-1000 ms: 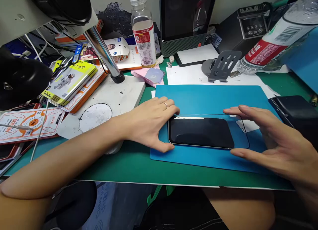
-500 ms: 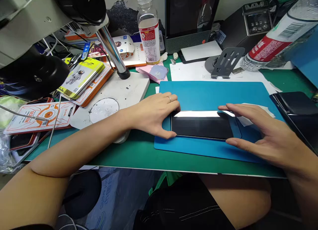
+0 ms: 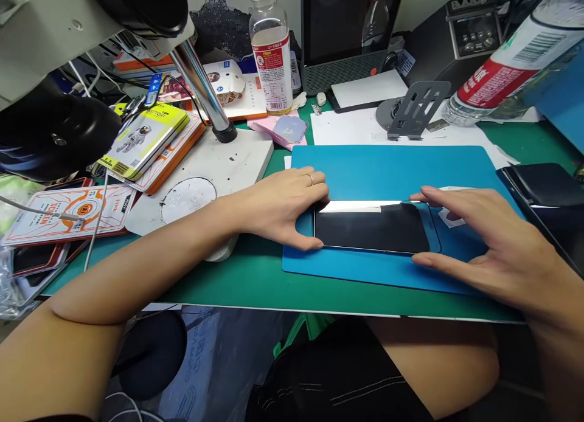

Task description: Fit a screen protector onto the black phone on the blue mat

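Note:
A black phone (image 3: pixel 369 227) lies screen up on a blue mat (image 3: pixel 387 166). My left hand (image 3: pixel 278 206), with a ring on one finger, clamps the phone's left end between thumb and fingers. A clear screen protector (image 3: pixel 434 230) lies over the phone and overhangs its right end a little. My right hand (image 3: pixel 493 252) pinches the protector's right end by its edges, index finger on the far side and thumb on the near side. A white strip of glare runs along the phone's far edge.
The blue mat lies on a green cutting mat (image 3: pixel 255 288). A microscope base (image 3: pixel 201 179) and boxes (image 3: pixel 146 139) stand at the left. A bottle (image 3: pixel 271 51), dark screen (image 3: pixel 347 33), phone stand (image 3: pixel 410 109) and lying bottle (image 3: pixel 502 69) are behind. Another dark device (image 3: pixel 542 191) lies at the right.
My right hand has slid the screen protector to the left over the phone, so less of it overhangs the right end. My left hand stays on the phone's left end.

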`<state>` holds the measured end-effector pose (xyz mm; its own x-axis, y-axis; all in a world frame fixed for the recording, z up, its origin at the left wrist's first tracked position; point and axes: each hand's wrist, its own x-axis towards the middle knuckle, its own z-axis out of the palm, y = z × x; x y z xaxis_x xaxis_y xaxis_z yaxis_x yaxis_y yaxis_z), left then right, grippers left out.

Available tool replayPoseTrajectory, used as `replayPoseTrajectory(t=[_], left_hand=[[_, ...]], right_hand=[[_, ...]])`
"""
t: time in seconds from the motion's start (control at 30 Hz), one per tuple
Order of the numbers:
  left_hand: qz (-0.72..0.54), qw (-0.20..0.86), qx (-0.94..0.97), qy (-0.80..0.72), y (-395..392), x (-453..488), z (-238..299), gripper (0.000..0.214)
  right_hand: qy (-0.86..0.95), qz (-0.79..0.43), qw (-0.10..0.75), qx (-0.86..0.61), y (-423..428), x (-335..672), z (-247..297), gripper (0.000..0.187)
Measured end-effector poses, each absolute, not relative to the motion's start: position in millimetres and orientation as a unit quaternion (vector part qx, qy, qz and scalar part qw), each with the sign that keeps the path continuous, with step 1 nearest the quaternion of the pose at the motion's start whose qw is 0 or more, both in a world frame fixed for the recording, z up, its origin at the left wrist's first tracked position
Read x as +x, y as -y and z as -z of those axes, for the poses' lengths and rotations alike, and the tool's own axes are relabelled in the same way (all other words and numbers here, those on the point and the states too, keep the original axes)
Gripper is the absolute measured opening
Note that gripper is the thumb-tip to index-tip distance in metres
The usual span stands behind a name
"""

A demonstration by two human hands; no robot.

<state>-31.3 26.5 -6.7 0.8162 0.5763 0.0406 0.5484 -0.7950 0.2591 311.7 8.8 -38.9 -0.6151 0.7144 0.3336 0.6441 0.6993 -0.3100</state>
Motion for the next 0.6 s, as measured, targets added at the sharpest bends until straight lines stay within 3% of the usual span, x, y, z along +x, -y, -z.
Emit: replayPoseTrajectory(t=[0.6], left_hand=[[-0.057,0.138,0.940,-0.307,-27.3,-31.3,6.2,0.053]], right_hand=[[0.898,-0.077,0.192,-0.387,-9.3,311.9,40.8,0.070]])
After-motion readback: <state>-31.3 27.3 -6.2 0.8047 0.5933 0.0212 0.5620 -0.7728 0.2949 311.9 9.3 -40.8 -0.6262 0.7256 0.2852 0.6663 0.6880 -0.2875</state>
